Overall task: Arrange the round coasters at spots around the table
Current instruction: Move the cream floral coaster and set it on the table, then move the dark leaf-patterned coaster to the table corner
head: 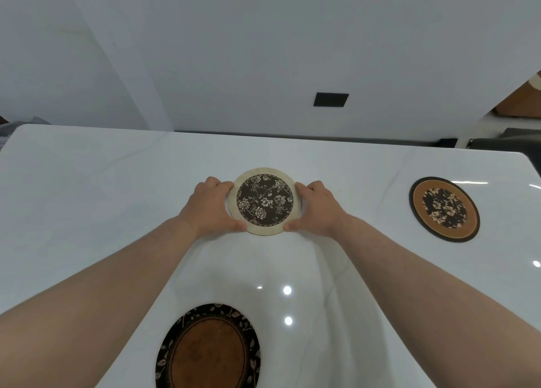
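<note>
A cream-rimmed round coaster (265, 201) with a dark floral centre lies on the white table (117, 183), near its far middle. My left hand (210, 207) grips its left edge and my right hand (316, 207) grips its right edge, thumbs at the near rim. A second coaster (444, 209), orange with a black rim and dark floral centre, lies flat at the right side. A third coaster (208, 349), brown with a black leaf-patterned border, lies near the front edge between my forearms.
The glossy table ends at a white wall with a black socket plate (331, 99). Cardboard boxes (518, 101) and dark furniture (503, 142) stand beyond the right corner. Bare tabletop stretches across the left side.
</note>
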Action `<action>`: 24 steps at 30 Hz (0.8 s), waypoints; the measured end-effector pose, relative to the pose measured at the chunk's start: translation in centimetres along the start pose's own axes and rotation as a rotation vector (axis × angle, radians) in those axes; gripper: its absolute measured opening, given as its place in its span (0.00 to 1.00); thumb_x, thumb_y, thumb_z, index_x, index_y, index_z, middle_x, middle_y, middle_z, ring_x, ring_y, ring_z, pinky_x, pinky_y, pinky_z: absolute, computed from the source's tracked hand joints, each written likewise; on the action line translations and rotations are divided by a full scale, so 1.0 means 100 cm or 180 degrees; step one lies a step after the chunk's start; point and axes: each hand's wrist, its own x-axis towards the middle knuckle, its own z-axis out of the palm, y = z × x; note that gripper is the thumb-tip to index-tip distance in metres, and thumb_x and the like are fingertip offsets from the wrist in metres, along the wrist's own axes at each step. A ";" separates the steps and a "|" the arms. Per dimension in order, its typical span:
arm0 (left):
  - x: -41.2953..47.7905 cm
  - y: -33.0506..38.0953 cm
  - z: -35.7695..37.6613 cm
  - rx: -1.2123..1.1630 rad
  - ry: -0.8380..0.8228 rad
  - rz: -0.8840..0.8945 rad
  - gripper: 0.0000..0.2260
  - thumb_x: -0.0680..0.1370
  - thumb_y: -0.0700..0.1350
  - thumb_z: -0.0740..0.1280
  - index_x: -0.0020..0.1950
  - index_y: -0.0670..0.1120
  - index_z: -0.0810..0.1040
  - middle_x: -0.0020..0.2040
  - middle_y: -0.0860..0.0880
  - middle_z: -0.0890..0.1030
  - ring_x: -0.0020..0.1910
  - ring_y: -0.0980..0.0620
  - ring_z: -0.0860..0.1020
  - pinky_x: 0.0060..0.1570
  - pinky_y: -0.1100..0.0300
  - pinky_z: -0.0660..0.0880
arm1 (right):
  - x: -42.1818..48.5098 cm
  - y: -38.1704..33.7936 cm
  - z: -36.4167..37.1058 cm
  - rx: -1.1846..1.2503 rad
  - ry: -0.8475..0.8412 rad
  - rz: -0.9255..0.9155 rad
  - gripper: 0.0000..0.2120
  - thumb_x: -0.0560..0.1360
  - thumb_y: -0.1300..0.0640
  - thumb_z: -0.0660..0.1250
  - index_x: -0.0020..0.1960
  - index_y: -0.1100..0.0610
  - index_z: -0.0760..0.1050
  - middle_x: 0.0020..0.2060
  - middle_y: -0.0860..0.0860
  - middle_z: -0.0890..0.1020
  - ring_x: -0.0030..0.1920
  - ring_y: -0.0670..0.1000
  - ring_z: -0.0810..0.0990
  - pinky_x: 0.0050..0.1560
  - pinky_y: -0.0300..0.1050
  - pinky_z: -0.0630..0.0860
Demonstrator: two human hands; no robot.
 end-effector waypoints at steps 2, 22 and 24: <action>0.000 0.000 0.001 0.0000 0.0026 0.0013 0.42 0.57 0.60 0.78 0.68 0.53 0.68 0.55 0.53 0.65 0.62 0.48 0.64 0.61 0.55 0.66 | 0.001 0.001 0.001 -0.0017 0.0014 -0.0005 0.41 0.59 0.39 0.78 0.67 0.49 0.65 0.55 0.50 0.64 0.61 0.56 0.68 0.64 0.49 0.69; -0.141 -0.007 -0.022 -0.1142 0.0080 -0.0522 0.20 0.77 0.55 0.66 0.66 0.49 0.73 0.59 0.54 0.75 0.57 0.55 0.74 0.56 0.61 0.69 | -0.127 -0.065 0.042 0.1199 -0.0070 0.0155 0.20 0.77 0.53 0.66 0.68 0.54 0.71 0.55 0.47 0.75 0.53 0.47 0.75 0.55 0.40 0.68; -0.165 -0.012 -0.023 -0.1202 0.0087 -0.0595 0.19 0.77 0.54 0.65 0.66 0.49 0.74 0.59 0.54 0.75 0.57 0.56 0.74 0.56 0.61 0.68 | -0.142 -0.072 0.048 0.1200 -0.0152 0.0162 0.20 0.77 0.53 0.65 0.68 0.54 0.72 0.55 0.47 0.75 0.54 0.48 0.75 0.56 0.40 0.69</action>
